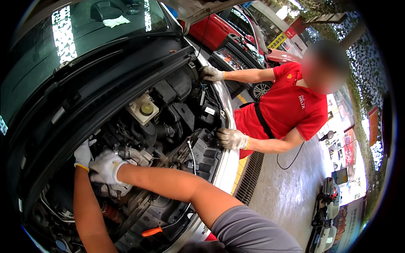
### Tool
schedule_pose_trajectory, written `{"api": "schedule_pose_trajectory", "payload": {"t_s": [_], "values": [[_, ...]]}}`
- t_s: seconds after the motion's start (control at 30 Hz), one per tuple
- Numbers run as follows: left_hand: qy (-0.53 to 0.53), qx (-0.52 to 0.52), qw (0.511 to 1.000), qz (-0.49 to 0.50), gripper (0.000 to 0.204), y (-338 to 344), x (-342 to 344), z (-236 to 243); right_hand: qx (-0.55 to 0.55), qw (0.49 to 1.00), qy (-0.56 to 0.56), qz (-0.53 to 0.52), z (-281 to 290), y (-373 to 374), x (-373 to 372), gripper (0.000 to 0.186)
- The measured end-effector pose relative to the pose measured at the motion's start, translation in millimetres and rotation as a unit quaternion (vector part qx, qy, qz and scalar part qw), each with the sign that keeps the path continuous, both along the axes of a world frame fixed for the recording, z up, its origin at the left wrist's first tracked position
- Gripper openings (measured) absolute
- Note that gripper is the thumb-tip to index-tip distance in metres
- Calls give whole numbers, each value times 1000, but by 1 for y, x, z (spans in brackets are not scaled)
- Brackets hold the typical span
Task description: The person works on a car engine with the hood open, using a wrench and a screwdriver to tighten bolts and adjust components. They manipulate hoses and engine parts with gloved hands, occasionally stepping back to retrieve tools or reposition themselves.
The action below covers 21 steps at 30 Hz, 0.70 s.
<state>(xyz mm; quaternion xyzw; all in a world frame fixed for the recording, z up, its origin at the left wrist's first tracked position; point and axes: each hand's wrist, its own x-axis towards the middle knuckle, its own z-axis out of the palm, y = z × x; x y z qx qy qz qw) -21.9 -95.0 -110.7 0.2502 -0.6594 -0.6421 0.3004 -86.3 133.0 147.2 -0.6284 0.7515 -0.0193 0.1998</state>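
Note:
Both my hands wear white knit gloves and reach deep into a car's engine bay, close beside each other at the rear left. My left hand is at the edge below the black windshield cowl; its fingertips are partly hidden among the parts there. Just right of it, my right hand is over the metal engine parts. That hand is blurred and its fingers look bent, but I cannot make out anything in them. A pale brake fluid reservoir with a dark round cap sits farther back.
An orange-handled tool and a slim metal tool lie along the front of the bay. Across the fender, a co-worker in a red shirt rests two gloved hands on the car's edge. A red car stands behind.

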Motion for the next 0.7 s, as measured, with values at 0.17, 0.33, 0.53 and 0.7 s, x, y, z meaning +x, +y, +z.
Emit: {"api": "schedule_pose_trajectory", "payload": {"t_s": [0.17, 0.33, 0.53, 0.7], "values": [[-88, -198, 976, 7, 33, -9, 16, -7, -275, 948, 130, -93, -35, -6, -48, 36], [-101, -64, 992, 45, 29, -4, 0, 1, -65, 996, -56, 24, -31, -5, -2, 40], [-15, 54, 997, 58, 35, -25, 32, -2, -121, 992, 14, 41, -16, -25, -11, 40], [-276, -391, 874, 80, 23, -6, 28, 13, -64, 996, 60, -11, -19, -29, -36, 43]]}}
